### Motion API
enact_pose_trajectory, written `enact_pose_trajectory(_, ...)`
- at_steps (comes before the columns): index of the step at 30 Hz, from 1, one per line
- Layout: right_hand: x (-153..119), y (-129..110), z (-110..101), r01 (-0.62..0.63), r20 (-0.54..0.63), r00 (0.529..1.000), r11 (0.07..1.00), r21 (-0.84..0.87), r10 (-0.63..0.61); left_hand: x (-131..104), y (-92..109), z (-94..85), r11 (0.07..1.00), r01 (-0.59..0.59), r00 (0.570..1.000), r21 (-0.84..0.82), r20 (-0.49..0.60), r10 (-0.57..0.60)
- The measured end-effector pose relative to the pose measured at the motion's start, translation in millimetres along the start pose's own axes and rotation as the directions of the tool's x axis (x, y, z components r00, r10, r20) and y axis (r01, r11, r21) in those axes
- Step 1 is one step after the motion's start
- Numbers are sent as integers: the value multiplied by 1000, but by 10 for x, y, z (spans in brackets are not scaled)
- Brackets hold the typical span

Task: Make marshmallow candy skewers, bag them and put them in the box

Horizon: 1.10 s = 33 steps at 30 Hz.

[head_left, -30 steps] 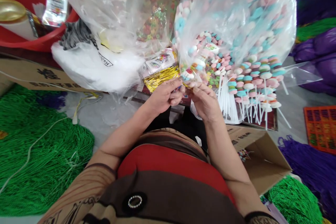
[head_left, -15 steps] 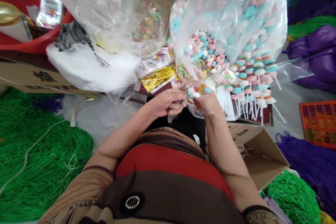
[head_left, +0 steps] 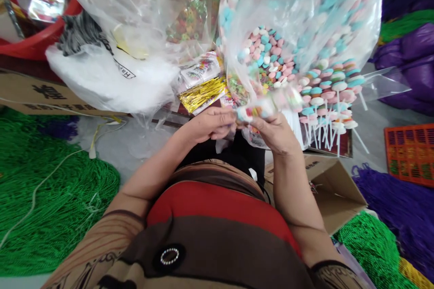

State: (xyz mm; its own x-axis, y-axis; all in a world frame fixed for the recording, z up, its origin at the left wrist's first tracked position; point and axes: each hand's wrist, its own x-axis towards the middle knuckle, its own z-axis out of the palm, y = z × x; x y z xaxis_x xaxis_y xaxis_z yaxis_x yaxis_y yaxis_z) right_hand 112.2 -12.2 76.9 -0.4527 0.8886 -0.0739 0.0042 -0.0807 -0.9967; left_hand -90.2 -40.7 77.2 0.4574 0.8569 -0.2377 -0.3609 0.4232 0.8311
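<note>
A candy skewer (head_left: 255, 111) in a clear printed wrapper, blurred by motion, lies slanted between my two hands. My left hand (head_left: 214, 124) is closed, thumb against the curled fingers, at the skewer's lower left end. My right hand (head_left: 276, 132) is closed too, its thumb and fingers pinching the gathered wrapper just under the candies. What exactly lies between the fingertips is partly hidden. Just beyond my left hand are gold twist ties (head_left: 202, 95) on printed packets (head_left: 200, 70). White sticks (head_left: 294, 122) lie beside my right hand.
A big clear bag (head_left: 315, 18) of pink, blue and white candies stands behind, with a bag of ring candies (head_left: 190, 18) on its left. Finished candy skewers (head_left: 334, 86) are piled at the right. An open cardboard box (head_left: 339, 194) sits below; a red basin (head_left: 34, 38) is far left.
My right hand has shifted a little right and turned, its thumb now showing along the wrapper. The wrapped skewer has moved and become blurred. The whole view has also shifted slightly.
</note>
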Motion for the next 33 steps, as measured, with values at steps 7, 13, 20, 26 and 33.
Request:
enact_pose_trajectory(7,-125,138,204,-10,-123,992,997,80,20,133,-93,71,986,-163,956,-23,-252,152)
enact_pose_trajectory(13,-71,145,355,26,-335,941,998,-49,-41,155,-233,28,959,-237,953,154,-154,261)
enact_pose_trajectory(20,-112,43,334,91,-335,892,846,-525,-303,128,-267,10,844,-222,945,489,-106,310)
enact_pose_trajectory(26,-140,-10,299,130,-262,865,694,-708,-428,140,-300,90,904,-225,939,364,-167,301)
enact_pose_trajectory(33,-87,203,258,102,-319,939,989,-109,-132,140,-310,190,979,-192,974,-68,-139,181)
